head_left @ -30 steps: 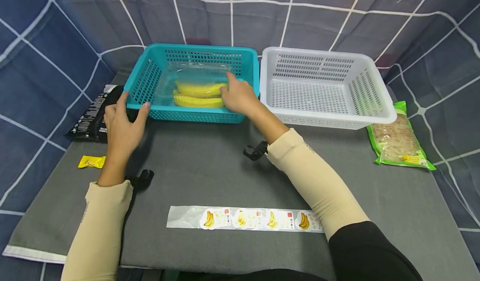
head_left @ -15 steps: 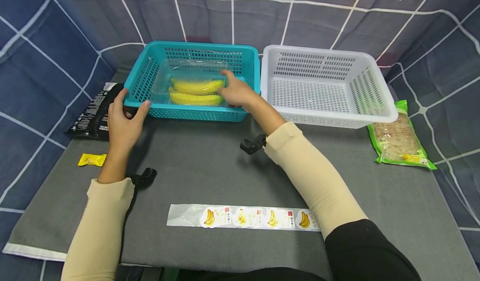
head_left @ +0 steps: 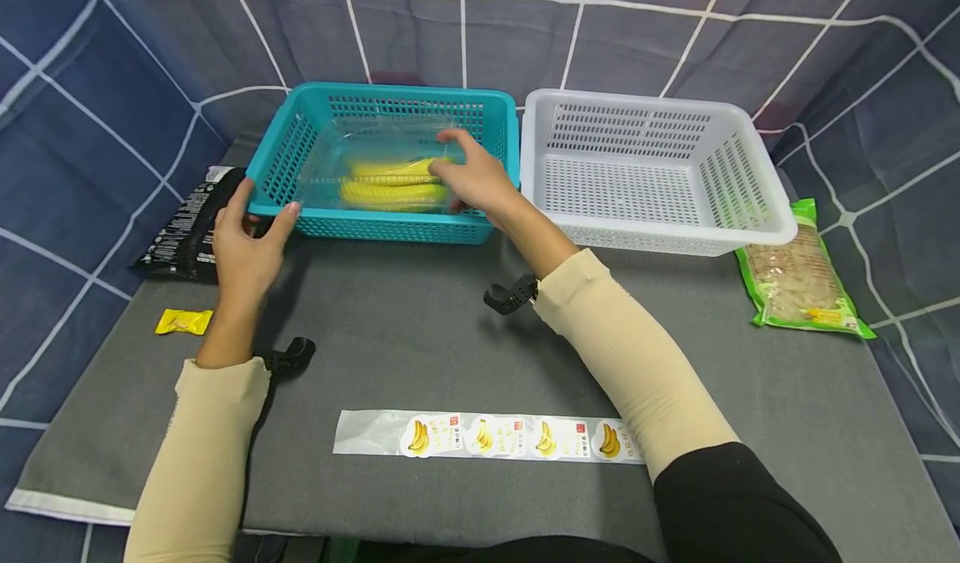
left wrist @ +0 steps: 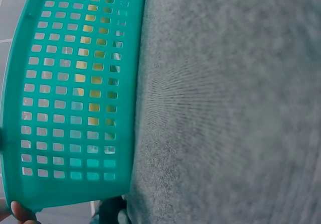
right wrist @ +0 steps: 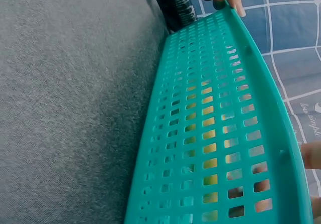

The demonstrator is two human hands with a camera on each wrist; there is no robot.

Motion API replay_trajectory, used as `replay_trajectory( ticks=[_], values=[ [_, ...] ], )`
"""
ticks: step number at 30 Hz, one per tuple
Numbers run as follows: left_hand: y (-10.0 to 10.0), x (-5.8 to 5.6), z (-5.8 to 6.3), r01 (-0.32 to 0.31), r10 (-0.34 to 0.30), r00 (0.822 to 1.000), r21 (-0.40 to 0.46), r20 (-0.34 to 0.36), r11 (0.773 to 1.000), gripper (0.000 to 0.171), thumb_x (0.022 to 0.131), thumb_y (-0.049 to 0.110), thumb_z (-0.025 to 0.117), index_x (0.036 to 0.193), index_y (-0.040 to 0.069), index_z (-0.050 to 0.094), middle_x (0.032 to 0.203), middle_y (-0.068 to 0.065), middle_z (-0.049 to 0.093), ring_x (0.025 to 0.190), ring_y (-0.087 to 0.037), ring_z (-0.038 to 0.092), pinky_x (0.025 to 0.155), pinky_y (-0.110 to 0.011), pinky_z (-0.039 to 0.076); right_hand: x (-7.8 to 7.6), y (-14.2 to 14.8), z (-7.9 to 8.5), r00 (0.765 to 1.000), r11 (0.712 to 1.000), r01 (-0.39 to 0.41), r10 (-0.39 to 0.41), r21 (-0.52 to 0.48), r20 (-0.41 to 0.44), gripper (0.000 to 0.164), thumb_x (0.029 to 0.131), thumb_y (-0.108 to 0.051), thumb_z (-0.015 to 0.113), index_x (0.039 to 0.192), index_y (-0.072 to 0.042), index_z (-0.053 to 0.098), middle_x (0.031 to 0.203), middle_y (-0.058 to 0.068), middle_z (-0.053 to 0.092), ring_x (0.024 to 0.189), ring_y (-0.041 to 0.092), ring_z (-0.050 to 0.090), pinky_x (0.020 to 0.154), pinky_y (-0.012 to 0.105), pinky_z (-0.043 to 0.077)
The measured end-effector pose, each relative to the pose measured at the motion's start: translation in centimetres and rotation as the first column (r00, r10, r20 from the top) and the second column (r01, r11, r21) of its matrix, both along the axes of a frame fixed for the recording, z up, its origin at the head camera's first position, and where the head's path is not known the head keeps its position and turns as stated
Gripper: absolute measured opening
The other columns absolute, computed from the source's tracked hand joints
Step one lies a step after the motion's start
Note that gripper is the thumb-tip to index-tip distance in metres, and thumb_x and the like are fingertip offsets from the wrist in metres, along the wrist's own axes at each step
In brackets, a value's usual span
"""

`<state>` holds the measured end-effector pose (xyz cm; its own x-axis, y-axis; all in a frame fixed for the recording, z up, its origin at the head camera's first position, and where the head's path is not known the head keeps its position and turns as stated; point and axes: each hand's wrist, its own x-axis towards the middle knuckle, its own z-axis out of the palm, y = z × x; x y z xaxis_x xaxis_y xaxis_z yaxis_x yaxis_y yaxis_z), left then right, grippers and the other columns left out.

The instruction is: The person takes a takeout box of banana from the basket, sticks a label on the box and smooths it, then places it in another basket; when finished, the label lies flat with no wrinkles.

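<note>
At the front left corner of the teal basket, my left hand grips the rim between thumb and fingers. Its fingertips show at that corner in the left wrist view. My right hand reaches over the front right of the basket, holding the right end of a clear plastic box. Yellow bananas show through the box. The thumb and index finger lie at its right edge; the other fingers are partly hidden. Through the basket holes, both wrist views show patches of yellow.
A white basket stands right of the teal one. A black packet and a small yellow wrapper lie left. A green-edged packet lies right. A banana sticker strip lies in front on the grey tabletop.
The clear box with the bananas has shifted slightly left in the basket. My right hand has moved a little left with it, its thumb and index finger changing position. My left hand stays at the corner.
</note>
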<state>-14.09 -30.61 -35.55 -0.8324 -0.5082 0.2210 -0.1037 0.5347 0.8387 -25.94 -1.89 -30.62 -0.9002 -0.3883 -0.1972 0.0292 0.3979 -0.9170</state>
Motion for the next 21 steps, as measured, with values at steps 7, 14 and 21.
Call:
replay_trajectory(
  ticks=[7, 14, 21],
  values=[
    [0.1, 0.0, 0.0, -0.010, 0.010, 1.000, -0.006, -0.004, 1.000, 0.073, 0.095, 0.040, 0.072, 0.159, 0.022, 0.040, 0.108, 0.009, 0.039, 0.099, -0.005, 0.037, 0.090, -0.025, 0.030, 0.8, 0.2, -0.2, 0.987, 0.984, 0.118, -0.131, -0.134, -0.096, 0.047, 0.099, -0.030, 0.060, 0.145, -0.035, 0.052, 0.064, 0.002, 0.048, 0.061, 0.031, 0.064, 0.069, 0.039, 0.058],
    [0.1, 0.0, 0.1, -0.003, 0.004, 0.999, 0.014, -0.039, 1.000, 0.073, 0.094, 0.039, 0.073, 0.157, 0.018, 0.043, 0.104, 0.008, 0.040, 0.094, -0.003, 0.036, 0.085, -0.023, 0.028, 1.3, 0.5, -0.3, 0.958, 0.949, 0.176, -0.226, -0.263, -0.175, 0.043, 0.097, -0.027, 0.062, 0.138, -0.033, 0.057, 0.060, 0.006, 0.051, 0.060, 0.040, 0.064, 0.062, 0.045, 0.056],
    [0.1, -0.1, -0.1, -0.016, 0.016, 1.000, 0.009, -0.015, 1.000, 0.073, 0.094, 0.039, 0.073, 0.158, 0.021, 0.042, 0.104, 0.010, 0.038, 0.094, -0.001, 0.036, 0.085, -0.022, 0.028, 1.7, 0.9, -0.6, 0.929, 0.889, 0.185, -0.297, -0.418, -0.219, 0.041, 0.095, -0.022, 0.065, 0.135, -0.027, 0.060, 0.060, 0.008, 0.048, 0.049, 0.034, 0.058, 0.061, 0.045, 0.058]
  ],
)
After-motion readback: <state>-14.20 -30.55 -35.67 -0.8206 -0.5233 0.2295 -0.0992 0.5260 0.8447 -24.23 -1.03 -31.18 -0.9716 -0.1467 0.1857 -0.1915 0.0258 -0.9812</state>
